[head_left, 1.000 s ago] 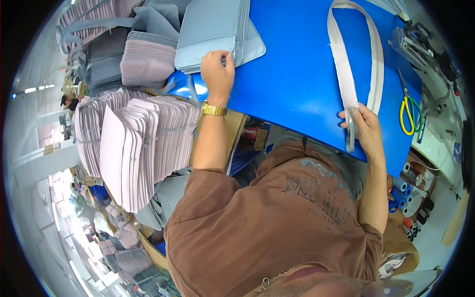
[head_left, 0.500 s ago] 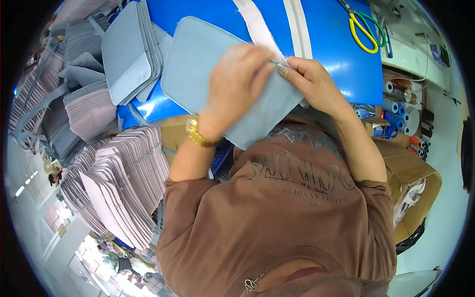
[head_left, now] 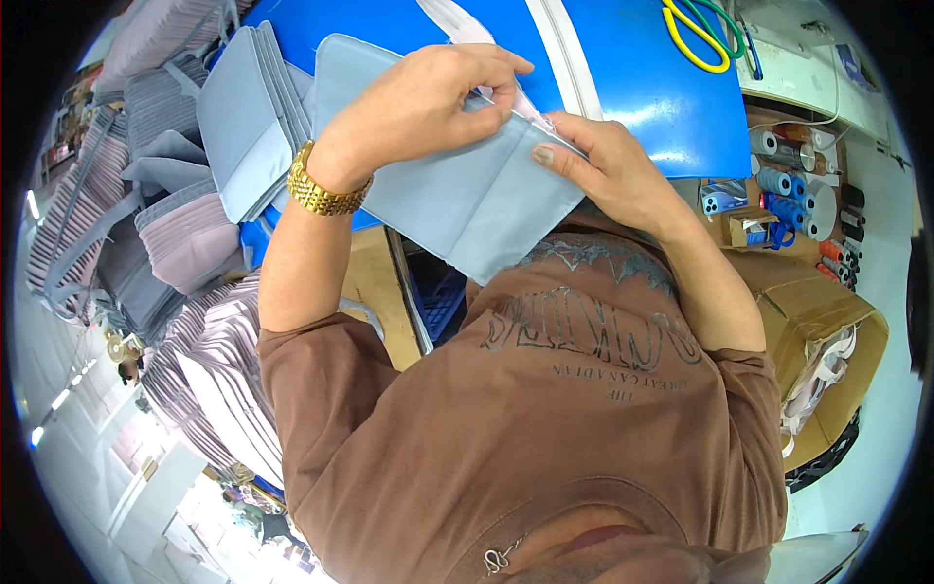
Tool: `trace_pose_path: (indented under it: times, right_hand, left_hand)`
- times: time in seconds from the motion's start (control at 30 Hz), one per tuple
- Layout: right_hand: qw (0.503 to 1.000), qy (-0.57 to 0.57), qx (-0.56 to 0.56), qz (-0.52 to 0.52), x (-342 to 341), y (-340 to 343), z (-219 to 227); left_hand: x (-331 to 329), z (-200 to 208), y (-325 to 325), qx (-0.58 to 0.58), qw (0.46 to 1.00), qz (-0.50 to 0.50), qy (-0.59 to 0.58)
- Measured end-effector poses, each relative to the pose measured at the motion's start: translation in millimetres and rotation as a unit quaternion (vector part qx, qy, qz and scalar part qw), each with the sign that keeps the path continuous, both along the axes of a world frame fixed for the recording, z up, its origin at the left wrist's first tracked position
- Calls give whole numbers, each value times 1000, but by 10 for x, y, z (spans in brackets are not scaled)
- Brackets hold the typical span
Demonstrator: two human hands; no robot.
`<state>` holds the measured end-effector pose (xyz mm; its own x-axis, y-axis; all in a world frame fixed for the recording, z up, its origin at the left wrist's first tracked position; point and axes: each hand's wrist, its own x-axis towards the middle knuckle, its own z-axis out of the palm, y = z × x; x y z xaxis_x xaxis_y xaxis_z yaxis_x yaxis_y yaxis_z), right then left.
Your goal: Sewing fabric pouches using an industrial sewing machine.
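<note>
A grey-blue fabric panel (head_left: 428,200) with rounded corners lies tilted across the front of the table and hangs over my lap. My right hand (head_left: 613,170) grips its upper right edge, thumb on top and fingers beneath. At the upper edge, my left hand (head_left: 428,102) pinches thumb and fingers together; what sits in the pinch is too small to make out. Its index finger points to the right. Between the hands, a pale pink fabric strip (head_left: 452,19) runs behind that edge, partly hidden. A white zipper tape (head_left: 564,54) lies just beyond my right hand.
Scissors (head_left: 696,39) with yellow and green handles lie far right on the blue tabletop (head_left: 662,107). Stacked grey-blue panels (head_left: 248,122) stand at left, with pink-grey bundles (head_left: 209,360) below. Thread spools (head_left: 788,195) and an open cardboard box (head_left: 827,311) are at right.
My left hand has moved up and left from the right hand's fingertips, turning at the wrist. The panel is tilted differently and shows a seam across it. My right hand keeps its grip.
</note>
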<state>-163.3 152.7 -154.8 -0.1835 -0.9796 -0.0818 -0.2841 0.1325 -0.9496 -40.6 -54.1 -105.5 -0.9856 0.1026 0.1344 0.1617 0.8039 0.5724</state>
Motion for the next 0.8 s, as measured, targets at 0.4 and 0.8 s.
trace_pose_path:
  times: [0.4,0.8]
  right_hand:
    - [1000,-15,-19,-2,20,-34,-27]
    - [1000,10,14,6,-105,29,211]
  left_hand:
    - [-2,75,-42,6,997,18,-79]
    - [67,310,-467,-27,985,26,-168]
